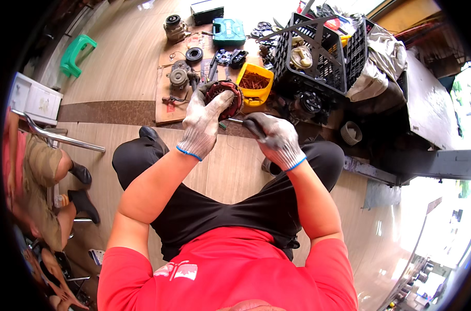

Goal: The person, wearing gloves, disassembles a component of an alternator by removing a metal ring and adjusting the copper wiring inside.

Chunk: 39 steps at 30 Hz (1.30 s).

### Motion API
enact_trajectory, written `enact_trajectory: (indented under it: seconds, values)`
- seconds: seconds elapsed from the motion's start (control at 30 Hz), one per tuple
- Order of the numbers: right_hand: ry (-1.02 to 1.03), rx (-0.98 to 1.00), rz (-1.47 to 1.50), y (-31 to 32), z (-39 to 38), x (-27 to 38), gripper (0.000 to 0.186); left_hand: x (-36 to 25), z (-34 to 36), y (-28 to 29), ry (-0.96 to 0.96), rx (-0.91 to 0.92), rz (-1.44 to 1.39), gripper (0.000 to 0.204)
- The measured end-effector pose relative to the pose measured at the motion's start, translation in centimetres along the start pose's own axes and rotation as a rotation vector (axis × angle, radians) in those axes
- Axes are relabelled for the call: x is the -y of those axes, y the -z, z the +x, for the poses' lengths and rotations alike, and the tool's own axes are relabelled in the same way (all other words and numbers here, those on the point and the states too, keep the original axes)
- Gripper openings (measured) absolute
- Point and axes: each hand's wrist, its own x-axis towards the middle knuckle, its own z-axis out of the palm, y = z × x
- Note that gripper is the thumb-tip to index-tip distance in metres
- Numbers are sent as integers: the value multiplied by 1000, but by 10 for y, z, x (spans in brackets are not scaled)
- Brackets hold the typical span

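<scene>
A ring-shaped stator with reddish copper windings [228, 88] is held up over the front edge of the cardboard. My left hand [200, 124], in a whitish knit glove with a blue cuff, grips it, the thumb lying across the ring's face. My right hand [278, 136], in a matching glove with dark, soiled fingers, is closed around a tool with a slim metal shaft [235, 121], like a screwdriver. Its shaft points left toward the stator's lower rim; whether the tip touches cannot be made out. The fingers hide its handle.
Behind the stator, a yellow container [265, 93] holds copper wire scraps. Cardboard [164, 78] bears a teal case [229, 32], a pulley unit [179, 76] and a black ring [194, 54]. Black crates [318, 85] stand right. A green stool [72, 61] and a seated person [43, 166] are left.
</scene>
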Motion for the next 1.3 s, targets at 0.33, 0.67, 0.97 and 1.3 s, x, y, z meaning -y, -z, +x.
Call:
enact_trajectory:
  seconds: [0.33,0.67,0.97,1.3]
  values:
    - [-110,192,-451,56,-17,-22,40,2,10,8,16,-18,-56,40]
    - [-330,83,339,1,27,24,54,5,7,-10,-73,19,76,49]
    - [-155,-204,43,30,27,0,27,-6,1,-8,-119,59,329,51]
    - [60,396,-133,62,8,3,25,-1,11,6,-91,-53,270,50]
